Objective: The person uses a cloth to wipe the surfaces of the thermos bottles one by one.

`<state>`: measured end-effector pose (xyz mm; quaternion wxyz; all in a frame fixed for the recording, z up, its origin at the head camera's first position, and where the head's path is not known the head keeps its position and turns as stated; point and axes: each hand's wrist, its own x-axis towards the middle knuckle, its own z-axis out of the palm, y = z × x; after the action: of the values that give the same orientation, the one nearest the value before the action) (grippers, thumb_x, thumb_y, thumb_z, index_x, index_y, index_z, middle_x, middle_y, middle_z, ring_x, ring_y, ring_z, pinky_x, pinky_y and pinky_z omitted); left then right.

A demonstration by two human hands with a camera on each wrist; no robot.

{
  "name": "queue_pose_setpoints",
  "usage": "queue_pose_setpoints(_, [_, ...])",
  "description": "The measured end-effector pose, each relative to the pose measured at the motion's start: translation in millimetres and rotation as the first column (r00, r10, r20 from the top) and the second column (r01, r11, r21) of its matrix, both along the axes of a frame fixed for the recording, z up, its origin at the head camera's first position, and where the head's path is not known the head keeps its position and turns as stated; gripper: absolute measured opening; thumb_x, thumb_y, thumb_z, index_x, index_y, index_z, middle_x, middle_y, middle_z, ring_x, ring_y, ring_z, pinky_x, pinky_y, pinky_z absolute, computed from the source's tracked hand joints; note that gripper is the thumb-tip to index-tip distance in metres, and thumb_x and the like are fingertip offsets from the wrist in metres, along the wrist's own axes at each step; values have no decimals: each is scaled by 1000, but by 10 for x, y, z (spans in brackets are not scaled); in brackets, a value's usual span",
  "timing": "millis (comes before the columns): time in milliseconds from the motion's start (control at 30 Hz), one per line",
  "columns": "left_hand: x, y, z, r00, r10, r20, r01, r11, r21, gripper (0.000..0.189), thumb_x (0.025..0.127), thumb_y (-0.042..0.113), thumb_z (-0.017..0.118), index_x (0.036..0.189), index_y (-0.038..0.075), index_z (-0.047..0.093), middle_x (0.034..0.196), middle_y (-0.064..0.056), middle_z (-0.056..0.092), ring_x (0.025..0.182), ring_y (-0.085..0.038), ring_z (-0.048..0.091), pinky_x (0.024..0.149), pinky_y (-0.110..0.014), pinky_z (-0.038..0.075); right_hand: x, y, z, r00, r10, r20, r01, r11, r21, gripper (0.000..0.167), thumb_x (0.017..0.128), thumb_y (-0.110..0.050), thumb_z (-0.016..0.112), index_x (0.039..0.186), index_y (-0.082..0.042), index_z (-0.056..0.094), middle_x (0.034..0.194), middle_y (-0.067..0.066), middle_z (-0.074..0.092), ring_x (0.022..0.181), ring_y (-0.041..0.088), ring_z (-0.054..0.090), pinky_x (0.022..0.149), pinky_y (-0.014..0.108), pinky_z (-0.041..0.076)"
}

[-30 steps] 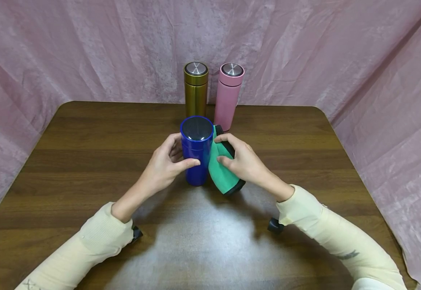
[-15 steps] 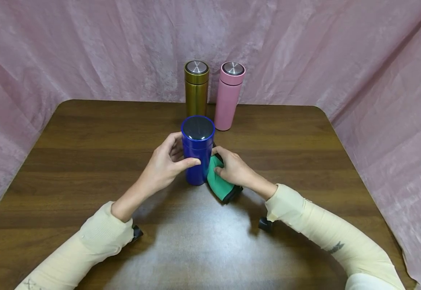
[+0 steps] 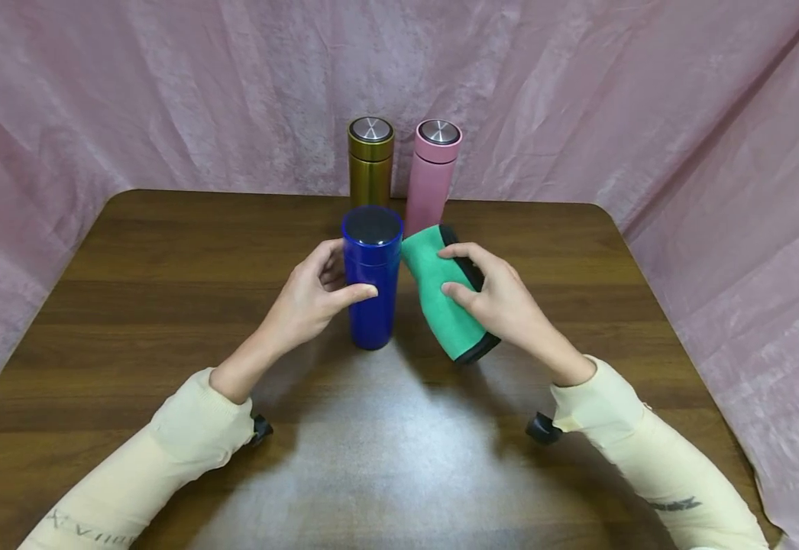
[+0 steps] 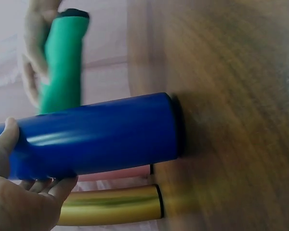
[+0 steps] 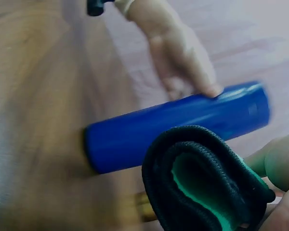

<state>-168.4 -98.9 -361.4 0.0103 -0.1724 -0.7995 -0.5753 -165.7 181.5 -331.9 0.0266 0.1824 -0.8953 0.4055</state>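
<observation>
A blue thermos bottle (image 3: 373,283) with a dark lid stands nearly upright in the middle of the wooden table, its base right at the tabletop. My left hand (image 3: 313,294) grips it from the left, thumb across the front and fingers behind, as the left wrist view also shows of the blue bottle (image 4: 101,134). To its right, my right hand (image 3: 492,290) pinches a folded green cloth (image 3: 444,298) with black edging. The cloth's upper left corner comes right up to the bottle's side. From the right wrist view, the rolled layers of the cloth (image 5: 197,168) show end-on.
Behind the blue bottle stand a gold thermos bottle (image 3: 370,164) and a pink thermos bottle (image 3: 432,176), both with silver-topped lids. Pink curtains (image 3: 248,92) hang close behind the wooden table (image 3: 166,305) and along its sides.
My right hand first slid the cloth down the blue bottle, then moved it up and right, mostly off the bottle. My left hand keeps its grip; the bottle's top has shifted slightly away.
</observation>
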Motion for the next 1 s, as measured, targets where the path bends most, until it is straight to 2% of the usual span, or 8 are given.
queue_pose_setpoints(167, [-108,-19,18,999,14,46,-15,1000,21,67,92,21,81,147,1,48,136,-15,64,125,-30,62,107,-46,50,131,34,254,992,-22,-125,6,991,-134,41,93,-1,75,132,-10,65,126,9,67,102,22,61,86,32,50])
queue_pose_setpoints(267, [-151,-22,24,997,23,80,-27,999,45,67,94,23,80,148,1,47,137,-16,62,127,-31,61,108,-46,49,185,-3,331,982,-16,-189,-23,979,-202,42,93,2,74,132,-9,64,122,7,67,96,18,62,79,25,52])
queue_pose_setpoints(367, [-173,-22,30,995,27,100,-34,997,69,67,94,24,80,148,2,47,138,-16,62,126,-31,61,107,-46,50,205,-69,362,965,2,-262,-72,963,-258,44,92,5,74,133,-7,64,122,6,67,96,15,64,78,24,54])
queue_pose_setpoints(533, [-193,-19,32,993,27,116,-39,994,99,65,94,22,80,148,3,48,136,-15,63,123,-30,64,105,-46,52,149,-206,299,914,24,-405,-150,948,-281,42,91,8,74,131,-2,65,126,8,66,108,19,63,91,29,52])
queue_pose_setpoints(633, [-204,-17,28,992,27,120,-40,993,109,64,94,21,79,147,3,48,136,-15,63,122,-29,64,105,-45,52,109,-279,212,885,26,-464,-160,955,-250,41,90,6,76,128,-2,66,125,9,66,111,22,63,94,31,51])
queue_pose_setpoints(767, [-219,-16,29,992,28,124,-43,992,116,63,94,20,79,146,2,49,135,-15,64,122,-29,64,105,-45,51,72,-336,122,859,51,-509,-167,969,-184,39,91,3,76,128,-3,66,124,13,65,112,23,63,94,35,53])
queue_pose_setpoints(867, [-227,-16,32,991,30,128,-46,992,119,62,94,19,80,145,2,49,134,-15,64,122,-29,64,105,-44,51,45,-360,76,848,72,-525,-175,973,-149,38,92,2,76,129,-2,66,126,15,64,113,23,63,95,38,53])
queue_pose_setpoints(1000, [-233,-17,33,991,35,127,-51,992,118,61,94,19,80,143,1,50,134,-16,64,122,-29,64,105,-44,51,25,-381,11,852,88,-516,-180,975,-131,37,92,3,75,128,-2,67,126,15,64,111,23,63,94,39,54])
